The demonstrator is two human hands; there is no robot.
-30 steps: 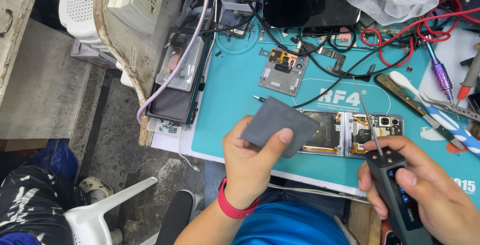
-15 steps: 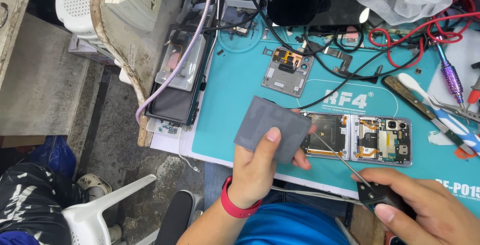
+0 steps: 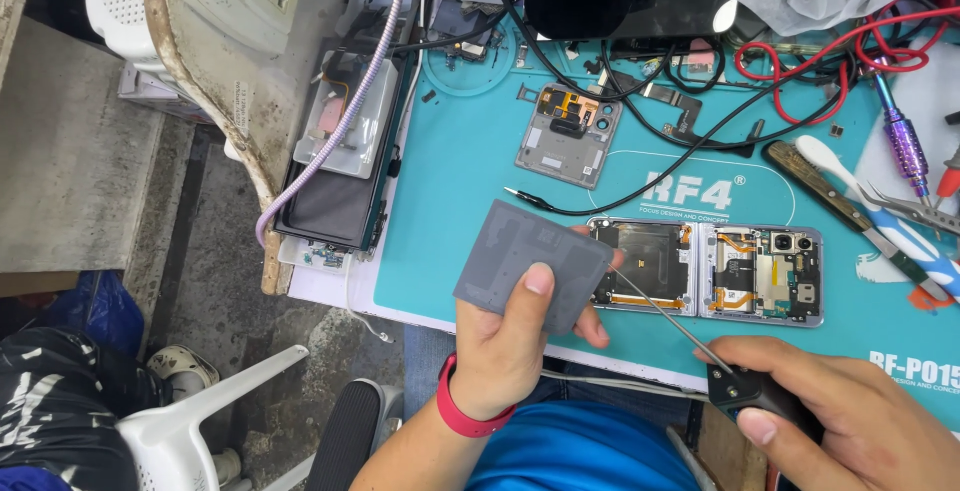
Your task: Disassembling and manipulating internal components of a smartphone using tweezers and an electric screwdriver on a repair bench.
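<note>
While a grey square panel [image 3: 533,265] is pinched by the left hand [image 3: 520,341] near the surface's front edge, a black-handled probe [image 3: 745,387] is gripped by the right hand [image 3: 830,411], fingers curled, tip over the opened phone [image 3: 710,273] on the teal mat [image 3: 470,171].

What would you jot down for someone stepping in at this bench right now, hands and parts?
Left hand: grips a grey square panel, lifted over the left end of the opened phone.
Right hand: holds a black-handled screwdriver, thin shaft angled up toward the phone's left half.
Phone lies flat on the teal mat, insides exposed.
A second small housing sits further up the mat.
Done: the phone is open, grey panel off it.
Left: panel not set down; tip has not clearly reached the phone.
</note>
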